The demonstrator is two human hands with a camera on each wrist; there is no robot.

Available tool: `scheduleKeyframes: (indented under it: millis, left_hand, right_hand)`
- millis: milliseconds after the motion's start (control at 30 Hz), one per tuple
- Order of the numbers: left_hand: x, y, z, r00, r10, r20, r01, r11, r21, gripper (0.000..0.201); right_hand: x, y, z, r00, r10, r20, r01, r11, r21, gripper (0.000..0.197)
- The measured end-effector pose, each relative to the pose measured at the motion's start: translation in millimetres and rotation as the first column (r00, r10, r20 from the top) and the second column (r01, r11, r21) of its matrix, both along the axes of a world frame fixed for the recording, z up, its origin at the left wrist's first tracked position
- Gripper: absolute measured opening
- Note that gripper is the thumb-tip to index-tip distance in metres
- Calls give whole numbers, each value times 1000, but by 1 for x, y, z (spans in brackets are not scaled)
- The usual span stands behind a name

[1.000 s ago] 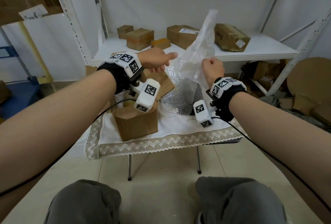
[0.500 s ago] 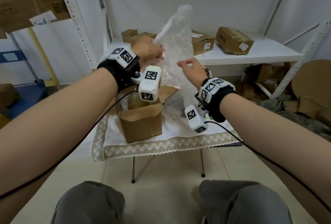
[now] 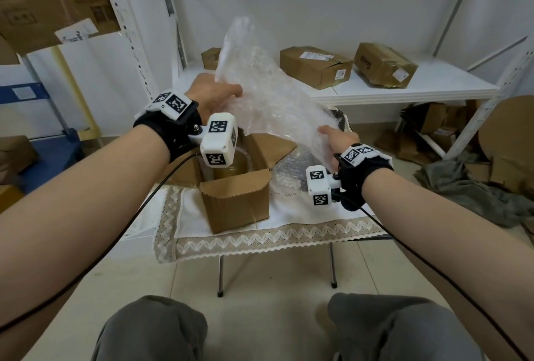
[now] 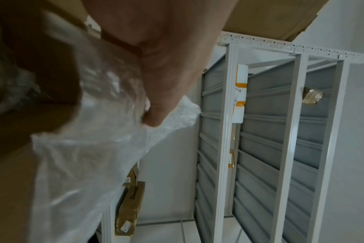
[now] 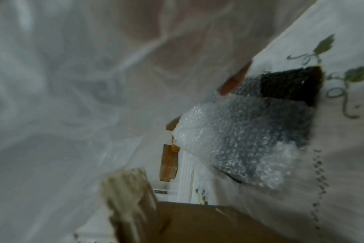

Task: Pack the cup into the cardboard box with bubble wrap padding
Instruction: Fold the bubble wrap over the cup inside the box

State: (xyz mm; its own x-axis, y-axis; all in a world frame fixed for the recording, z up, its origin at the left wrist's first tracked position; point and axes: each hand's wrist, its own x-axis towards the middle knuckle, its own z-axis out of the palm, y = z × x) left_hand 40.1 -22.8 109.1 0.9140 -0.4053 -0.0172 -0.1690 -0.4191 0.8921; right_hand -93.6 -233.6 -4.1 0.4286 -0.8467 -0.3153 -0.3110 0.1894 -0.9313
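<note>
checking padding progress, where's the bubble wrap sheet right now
In the head view the bubble wrap sheet is held up in the air between the left hand and right hand, above the open cardboard box.

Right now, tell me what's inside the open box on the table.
Inside the box a clear cup stands with some clear wrap around it. The wrist camera on the left arm covers its top, and the box floor cannot be seen.

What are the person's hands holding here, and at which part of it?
Both hold one bubble wrap sheet above the open cardboard box: left hand grips its upper left edge, right hand its lower right edge.
</note>
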Motion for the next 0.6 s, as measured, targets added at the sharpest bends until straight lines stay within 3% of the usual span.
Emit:
scheduleKeyframes:
  millis: [67, 167, 267, 367, 500, 600]
  left_hand:
    - [8, 3, -2, 1000, 6, -20, -5, 1000, 2, 31]
    - [23, 12, -4, 999, 32, 0, -32, 996, 82, 36]
    - [36, 23, -6, 985, 124, 117, -144, 974, 178, 47]
    - [38, 27, -5, 934, 149, 325, -240, 935, 260, 41]
    - [27, 19, 5, 883, 72, 463, -201, 951, 236, 9]
    - [15, 12, 13, 848, -28, 530, -136, 954, 268, 19]
  right_hand:
    - [4, 1, 6, 991, -70, 112, 73, 997, -22, 52]
    - [7, 3, 23, 994, -69, 90, 79, 991, -107, 21]
    - [14, 1, 34, 994, -77, 76, 91, 972, -215, 16]
    - [22, 18, 53, 991, -18, 132, 59, 947, -315, 29]
    - [41, 45, 78, 989, 111, 100, -58, 903, -426, 23]
    - [53, 61, 91, 978, 206, 41, -161, 858, -487, 18]
